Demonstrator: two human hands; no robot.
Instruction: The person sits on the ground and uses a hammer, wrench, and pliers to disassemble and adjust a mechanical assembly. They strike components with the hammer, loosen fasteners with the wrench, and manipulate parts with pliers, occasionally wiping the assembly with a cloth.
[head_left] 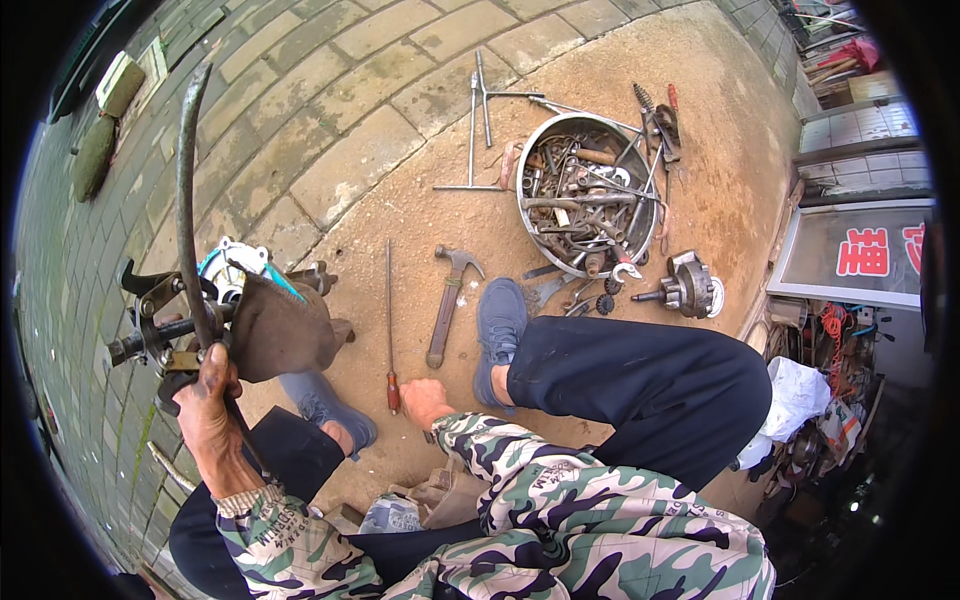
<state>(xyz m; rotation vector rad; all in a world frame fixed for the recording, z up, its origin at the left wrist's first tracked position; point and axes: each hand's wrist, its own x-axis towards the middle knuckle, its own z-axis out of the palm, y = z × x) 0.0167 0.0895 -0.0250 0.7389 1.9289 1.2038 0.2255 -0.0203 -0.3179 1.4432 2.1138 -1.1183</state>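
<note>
My left hand [208, 395], at the left, is wrapped round a long, curved dark metal bar [187, 190] that rises well above it. Beside that hand is a metal puller-like tool [155, 310] with a threaded bolt and arms, close against a machine part [230, 262] with a pale metal housing. A worn brown flap [285, 335] covers some of that part. My right hand [424, 402] is a closed fist low over the ground, right beside the red handle of a long screwdriver [391, 330]. Its fingertips are hidden, so I cannot tell what they hold.
A claw hammer [446, 308] lies between my shoes. Beyond stands a round metal basin [522, 185] full of tools, with T-handle wrenches [472, 135] beside it. A shafted metal part [690, 288] lies to the right, near a framed sign [850, 250]. Stone paving [370, 130] borders the ground.
</note>
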